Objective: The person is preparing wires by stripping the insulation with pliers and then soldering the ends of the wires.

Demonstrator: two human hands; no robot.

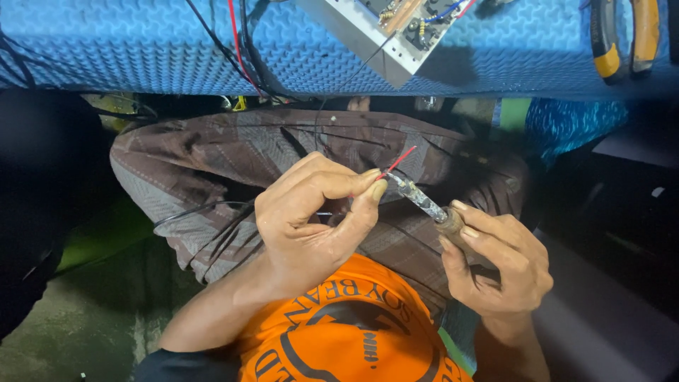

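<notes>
Fingertips of the left hand (311,216) are pinching a red wire (396,163) steady against the soldering iron (424,201), whose handle the right hand (498,265) is clasping, over the lap.

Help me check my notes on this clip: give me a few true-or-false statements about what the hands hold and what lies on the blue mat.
1. The left hand pinches a thin red wire. True.
2. The right hand grips a soldering iron by its handle. True.
3. The iron's tip points away from the wire. False: it meets the wire end at the left fingertips.
4. A circuit board lies on the blue mat. True.
5. The yellow-handled pliers lie on the person's lap. False: they lie on the mat.
</notes>
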